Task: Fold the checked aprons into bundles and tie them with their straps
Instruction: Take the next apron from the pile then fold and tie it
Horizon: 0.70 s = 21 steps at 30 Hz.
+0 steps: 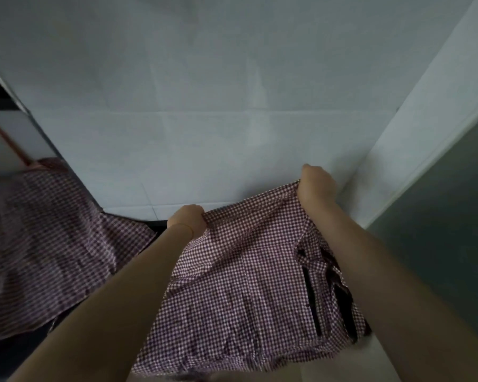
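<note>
Held apron: a red-and-white checked apron [240,274] hangs in the air in front of the person, stretched by its top edge between both hands, the right end higher than the left. The cloth drops toward the camera in soft pleats, its lower hem near the bottom of the view.
Left grip: the left hand [186,220] is closed on the top edge at the apron's left corner, fingers curled round bunched cloth.
Right grip: the right hand [316,186] is clenched on the top edge at the right corner, raised close to the tiled wall [204,92].
Straps: dark straps [334,288] hang loose down the right side of the held apron, just beside the right forearm; how they are fastened cannot be told.
Second apron: another checked apron [47,238] lies spread at the left, well apart from the held one, and blurred. The left forearm crosses in front of its near right edge.
Surroundings: pale wall tiles fill the upper view. A dark green panel [447,244] stands at the right beyond a pale tiled corner. A metal edge [39,133] slants down at the left above the second apron, with a reddish loop [10,142] beside it, too blurred to name.
Below: the surface under the aprons is dark and mostly hidden by cloth and arms.
</note>
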### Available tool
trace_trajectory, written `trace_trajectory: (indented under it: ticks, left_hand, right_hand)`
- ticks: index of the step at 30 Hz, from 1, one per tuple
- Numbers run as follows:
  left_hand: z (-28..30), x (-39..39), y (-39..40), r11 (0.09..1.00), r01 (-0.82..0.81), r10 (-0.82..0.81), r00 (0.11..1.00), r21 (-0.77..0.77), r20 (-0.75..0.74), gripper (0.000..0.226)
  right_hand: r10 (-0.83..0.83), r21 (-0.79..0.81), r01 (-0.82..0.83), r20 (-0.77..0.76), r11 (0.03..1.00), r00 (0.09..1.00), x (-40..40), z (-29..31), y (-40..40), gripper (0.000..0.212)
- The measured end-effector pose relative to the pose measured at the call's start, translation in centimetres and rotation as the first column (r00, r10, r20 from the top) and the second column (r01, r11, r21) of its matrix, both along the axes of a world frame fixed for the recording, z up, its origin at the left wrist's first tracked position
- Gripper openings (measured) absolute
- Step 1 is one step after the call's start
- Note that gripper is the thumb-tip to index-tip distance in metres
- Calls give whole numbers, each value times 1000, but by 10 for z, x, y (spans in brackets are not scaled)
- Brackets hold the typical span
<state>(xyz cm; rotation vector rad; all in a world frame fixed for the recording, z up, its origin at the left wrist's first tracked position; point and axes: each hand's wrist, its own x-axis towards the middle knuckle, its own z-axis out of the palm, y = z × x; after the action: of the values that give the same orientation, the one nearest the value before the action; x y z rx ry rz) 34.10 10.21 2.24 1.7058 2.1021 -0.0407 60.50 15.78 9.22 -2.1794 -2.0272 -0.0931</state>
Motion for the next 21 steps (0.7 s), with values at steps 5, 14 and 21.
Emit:
trace_trajectory:
  ticks: [5,14,21]
  left_hand:
    - [46,-2,-10,886,-299,245,951,353,190,30]
    - [96,14,-46,970,-34,-70,909,239,412,48]
    - [92,86,-66,984,41,-140,781,174,609,60]
  right_hand:
    - [-92,-78,78,-204,994,975,15,19,-10,19]
    - [192,-288,-244,-200,926,961,10,72,-59,12]
    - [442,-166,-421,113,892,890,-7,92,-76,24]
